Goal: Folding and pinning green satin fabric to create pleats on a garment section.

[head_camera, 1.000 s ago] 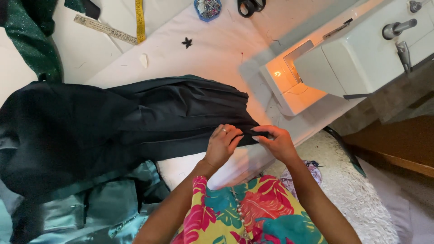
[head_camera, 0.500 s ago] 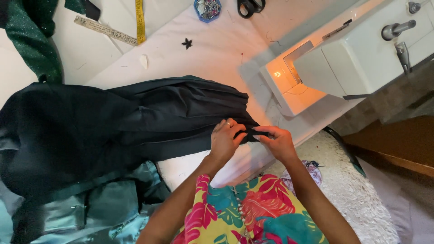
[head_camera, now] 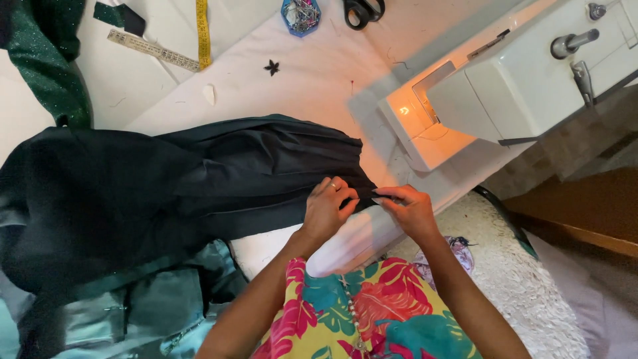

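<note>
A large piece of dark pleated fabric (head_camera: 199, 179) lies across the white table (head_camera: 312, 86), its narrow end near the table's front edge. My left hand (head_camera: 327, 207) pinches that end with thumb and fingers, a ring on one finger. My right hand (head_camera: 411, 207) grips the same end just to the right, fingers curled on the fabric's tip. The two hands almost touch. A white sewing machine (head_camera: 505, 86) with its lamp lit stands just beyond and right of my hands.
Teal satin cloth (head_camera: 126, 312) hangs below the dark fabric at the left. Green glittery cloth (head_camera: 46, 60), a yellow tape measure (head_camera: 203, 33), a ruler (head_camera: 153, 50), a blue pin dish (head_camera: 300, 14) and black scissors (head_camera: 363, 10) lie at the back. A fuzzy white seat cover (head_camera: 518, 279) is at the right.
My left hand slid right along the fabric's end and closed in against my right hand. The fabric's tip is bunched tighter between the fingers.
</note>
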